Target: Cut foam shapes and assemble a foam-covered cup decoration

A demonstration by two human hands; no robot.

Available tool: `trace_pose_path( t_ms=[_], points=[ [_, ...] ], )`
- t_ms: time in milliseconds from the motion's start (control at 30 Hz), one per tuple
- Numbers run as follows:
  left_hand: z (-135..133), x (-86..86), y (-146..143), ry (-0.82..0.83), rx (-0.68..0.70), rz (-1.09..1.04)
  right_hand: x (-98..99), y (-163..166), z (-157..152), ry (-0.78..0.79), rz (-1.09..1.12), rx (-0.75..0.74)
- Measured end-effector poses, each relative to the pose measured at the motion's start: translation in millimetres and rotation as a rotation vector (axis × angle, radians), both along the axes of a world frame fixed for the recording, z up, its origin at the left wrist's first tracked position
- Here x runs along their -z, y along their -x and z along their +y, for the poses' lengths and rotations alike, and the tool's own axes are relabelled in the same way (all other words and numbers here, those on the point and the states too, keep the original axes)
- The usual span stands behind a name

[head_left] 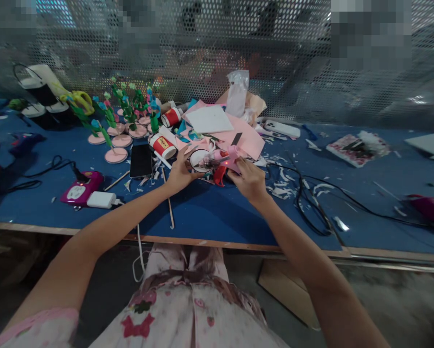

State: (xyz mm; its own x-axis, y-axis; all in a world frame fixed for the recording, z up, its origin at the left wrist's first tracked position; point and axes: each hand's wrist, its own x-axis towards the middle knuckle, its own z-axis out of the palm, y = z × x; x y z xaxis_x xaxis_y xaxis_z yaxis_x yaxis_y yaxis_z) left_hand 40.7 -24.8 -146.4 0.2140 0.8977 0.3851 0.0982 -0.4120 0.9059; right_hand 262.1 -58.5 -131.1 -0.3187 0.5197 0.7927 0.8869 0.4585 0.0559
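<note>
Both hands met over the table (202, 212): left hand (180, 171) closed around a cup (198, 160), right hand (249, 180) gripping a glue gun (222, 162), nozzle aimed nine o'clock at it.

both arms are bare from the short sleeves down to the left hand (180, 173) and the right hand (248, 180). no rings, watch or bracelet show. the left sleeve (38, 328) is light pink with a frilled edge. the garment (187, 309) over the lap is pale, printed with red and pink flowers and small green leaves.
</note>
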Motion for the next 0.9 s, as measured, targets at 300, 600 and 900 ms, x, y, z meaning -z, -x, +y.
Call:
trace_pose_path(
  t_ms=[300,600,900],
  points=[
    [0.9,-2.2,0.8,-0.004,-0.033,-0.018,-0.5,-0.7,-0.4,0.012,-0.004,-0.022],
    [4.4,1.5,1.3,-0.006,-0.036,-0.072,-1.4,-1.7,-0.9,-0.006,-0.026,0.002],
    [9.2,4.3,4.3,0.03,-0.102,-0.047,-2.4,-2.3,0.3,-0.006,0.007,-0.039]
  ],
)
